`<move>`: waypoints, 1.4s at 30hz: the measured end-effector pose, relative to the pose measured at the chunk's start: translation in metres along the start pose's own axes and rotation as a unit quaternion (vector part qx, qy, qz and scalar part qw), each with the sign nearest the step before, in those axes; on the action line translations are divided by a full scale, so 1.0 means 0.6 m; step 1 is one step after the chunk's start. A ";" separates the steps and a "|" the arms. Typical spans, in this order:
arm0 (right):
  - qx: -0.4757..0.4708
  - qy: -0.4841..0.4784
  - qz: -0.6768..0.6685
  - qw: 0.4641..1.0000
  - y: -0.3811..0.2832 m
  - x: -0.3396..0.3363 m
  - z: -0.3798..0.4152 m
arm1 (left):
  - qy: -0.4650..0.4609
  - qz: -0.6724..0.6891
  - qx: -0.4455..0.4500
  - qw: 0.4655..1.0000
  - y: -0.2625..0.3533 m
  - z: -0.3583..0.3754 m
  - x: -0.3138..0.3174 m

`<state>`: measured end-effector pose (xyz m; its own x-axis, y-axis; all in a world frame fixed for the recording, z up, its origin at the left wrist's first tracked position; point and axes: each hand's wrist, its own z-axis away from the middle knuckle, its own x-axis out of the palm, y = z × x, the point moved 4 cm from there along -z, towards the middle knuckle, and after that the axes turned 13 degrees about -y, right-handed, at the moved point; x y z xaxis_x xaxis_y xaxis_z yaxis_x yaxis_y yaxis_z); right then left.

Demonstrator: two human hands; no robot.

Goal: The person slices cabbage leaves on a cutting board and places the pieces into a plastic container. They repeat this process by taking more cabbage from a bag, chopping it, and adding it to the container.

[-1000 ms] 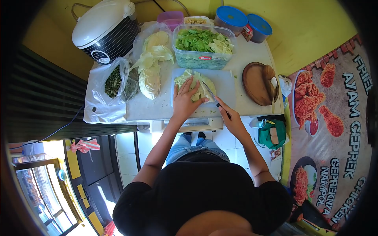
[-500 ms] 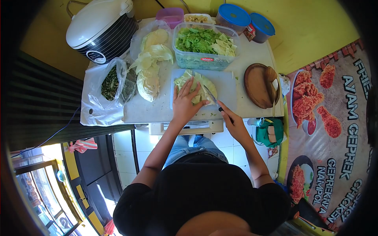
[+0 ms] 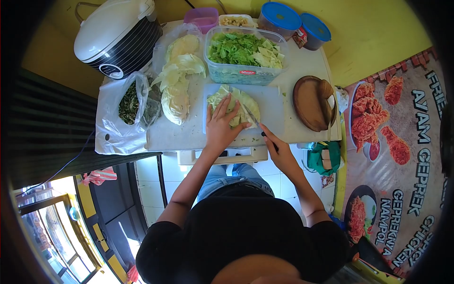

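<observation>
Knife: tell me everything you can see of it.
The knife has a slim, pointed, metal-looking blade and a black handle, gripped in the right hand. It slants over the cutting board, tip pointing away and leftward, blade against the cabbage, right of the left hand. How deep the edge sits is unclear.

A black-handled knife (image 3: 254, 118) slants over the right of pale-green cabbage (image 3: 241, 98).

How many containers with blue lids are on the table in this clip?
2. The larger blue-lidded container stands at the back of the table, right of the clear tub of greens; the smaller blue-lidded container is just right of it.
</observation>
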<state>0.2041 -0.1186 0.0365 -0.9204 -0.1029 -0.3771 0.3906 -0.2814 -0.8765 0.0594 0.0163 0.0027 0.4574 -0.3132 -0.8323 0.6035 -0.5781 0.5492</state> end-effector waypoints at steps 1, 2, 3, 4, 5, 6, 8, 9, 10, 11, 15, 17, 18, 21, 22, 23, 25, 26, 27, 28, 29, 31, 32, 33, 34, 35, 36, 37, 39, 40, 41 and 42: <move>0.009 -0.006 0.006 1.000 0.000 -0.001 -0.001 | -0.004 -0.001 -0.001 1.000 0.001 0.000 0.000; 0.010 -0.005 0.007 1.000 0.000 -0.003 -0.002 | -0.004 0.000 0.000 1.000 0.002 -0.001 0.000; 0.019 -0.011 0.004 1.000 0.001 -0.004 -0.004 | -0.007 0.000 -0.001 1.000 0.002 -0.001 0.001; 0.028 -0.018 0.001 0.999 0.002 -0.005 -0.006 | -0.009 0.000 -0.003 1.000 0.001 -0.001 0.001; 0.027 -0.019 0.002 0.999 0.001 -0.007 -0.008 | -0.008 0.000 -0.004 1.000 0.001 -0.001 0.000; 0.029 -0.021 0.005 0.999 0.001 -0.010 -0.009 | -0.009 -0.002 -0.003 1.000 0.001 -0.001 -0.001; 0.032 -0.024 0.008 0.999 0.000 -0.012 -0.010 | -0.011 -0.004 -0.003 1.000 0.002 -0.001 -0.001; 0.042 -0.026 0.006 0.999 -0.002 -0.013 -0.012 | -0.013 -0.004 -0.003 1.000 0.002 -0.001 -0.002; 0.053 -0.028 0.003 0.998 -0.003 -0.013 -0.012 | -0.015 -0.003 -0.003 1.000 0.002 -0.002 -0.002; 0.053 -0.029 0.003 0.998 -0.005 -0.015 -0.013 | -0.015 -0.003 -0.004 1.000 0.003 -0.002 -0.003; 0.055 -0.046 -0.006 0.997 -0.003 -0.023 -0.020 | -0.017 -0.008 -0.004 1.000 0.003 -0.001 -0.002; 0.044 -0.051 -0.015 0.998 -0.003 -0.028 -0.023 | -0.014 -0.014 0.000 1.000 0.003 -0.003 -0.001; 0.050 -0.067 -0.027 0.996 -0.003 -0.031 -0.023 | -0.010 -0.016 -0.003 1.000 0.003 -0.003 0.001; 0.062 -0.091 -0.044 0.993 -0.020 -0.038 -0.018 | -0.004 -0.018 -0.004 1.000 0.004 -0.003 0.004; 0.067 -0.100 -0.048 0.992 -0.024 -0.037 -0.017 | 0.000 -0.018 -0.003 1.000 0.003 -0.002 0.003; 0.065 -0.101 -0.049 0.992 -0.022 -0.036 -0.016 | 0.000 -0.020 -0.004 1.000 0.003 -0.001 0.002; 0.039 -0.092 -0.022 0.995 -0.019 -0.035 -0.013 | 0.000 -0.011 -0.001 1.000 0.003 -0.001 0.001; 0.038 -0.095 -0.021 0.995 -0.017 -0.034 -0.013 | 0.001 -0.012 -0.004 1.000 0.003 -0.001 0.000; 0.057 -0.093 -0.010 0.994 -0.013 -0.032 -0.013 | -0.003 -0.008 -0.003 1.000 0.004 -0.001 0.000; 0.076 -0.092 0.002 0.993 -0.008 -0.030 -0.013 | -0.006 -0.004 -0.002 1.000 0.004 -0.002 -0.001; 0.075 -0.095 0.004 0.993 -0.001 -0.024 -0.013 | -0.003 -0.004 -0.005 1.000 0.004 -0.002 -0.003; 0.013 -0.034 0.021 0.999 0.006 -0.016 -0.014 | -0.019 -0.004 -0.005 1.000 0.005 -0.001 -0.003; 0.010 -0.035 0.021 0.999 0.008 -0.012 -0.016 | -0.017 -0.005 -0.006 1.000 0.005 -0.001 -0.005; 0.007 -0.026 0.020 0.999 0.008 -0.008 -0.018 | -0.025 -0.008 -0.010 1.000 0.005 -0.001 -0.006; 0.005 -0.017 0.019 1.000 0.008 -0.009 -0.019 | -0.033 -0.009 -0.015 0.999 0.006 -0.002 -0.006; 0.004 -0.017 0.020 1.000 0.009 -0.010 -0.021 | -0.032 -0.010 -0.015 0.999 0.005 -0.003 -0.006; 0.006 -0.025 0.028 0.999 0.011 -0.012 -0.023 | -0.033 -0.010 -0.016 0.999 0.005 -0.002 -0.005; 0.007 -0.032 0.036 0.999 0.012 -0.014 -0.025 | -0.033 -0.011 -0.017 0.999 0.005 -0.003 -0.005; 0.004 -0.046 0.017 0.999 0.017 -0.019 -0.032 | -0.030 -0.013 -0.018 0.999 0.007 -0.004 -0.003; 0.000 -0.061 -0.004 0.998 0.018 -0.021 -0.035 | -0.026 -0.016 -0.021 0.999 0.007 -0.004 -0.003; -0.001 -0.061 -0.003 0.998 0.016 -0.027 -0.036 | -0.025 -0.016 -0.020 0.999 0.006 -0.005 -0.002; 0.032 -0.087 -0.023 0.995 0.016 -0.031 -0.035 | -0.018 -0.020 -0.015 1.000 0.005 -0.005 -0.001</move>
<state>0.2253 -0.0995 0.0286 -0.9283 -0.2504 -0.2749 0.3515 -0.3497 -0.8684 0.0629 0.0171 0.0050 0.4085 -0.3180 -0.8555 0.6402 -0.5682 0.5169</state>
